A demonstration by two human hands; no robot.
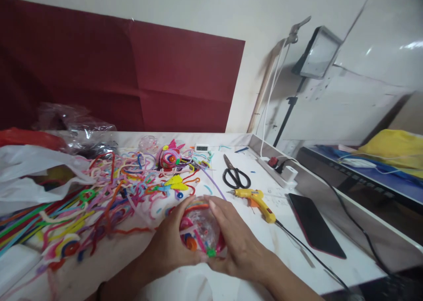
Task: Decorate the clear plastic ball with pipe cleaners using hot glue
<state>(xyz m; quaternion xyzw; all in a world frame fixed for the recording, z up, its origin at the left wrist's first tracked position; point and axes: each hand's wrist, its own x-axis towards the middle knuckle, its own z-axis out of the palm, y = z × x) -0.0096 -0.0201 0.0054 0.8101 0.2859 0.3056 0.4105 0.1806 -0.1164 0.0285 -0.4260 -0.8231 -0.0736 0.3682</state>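
Fingers [222,209] are curled round a clear ball [209,224] from both sides, left hand [169,243] and right hand [243,243] open just wide enough to cup it, thumbs close together on the near side. That ball is nearer than the yellow glue gun [254,197] and off to its left; can't tell if it touches the counter [353,272]. There's pink, orange and bright green stuff on or in it, can't say which. Black-handled scissors [236,177] lie just beyond the glue gun, a dark phone [316,226] is to its right, and a white power strip [276,173] runs beyond it on the right. Well left of the glue gun it's a massive tangle of pipe cleaners [112,193], with a pink fish-like figure [170,157] beyond the gun on that side.
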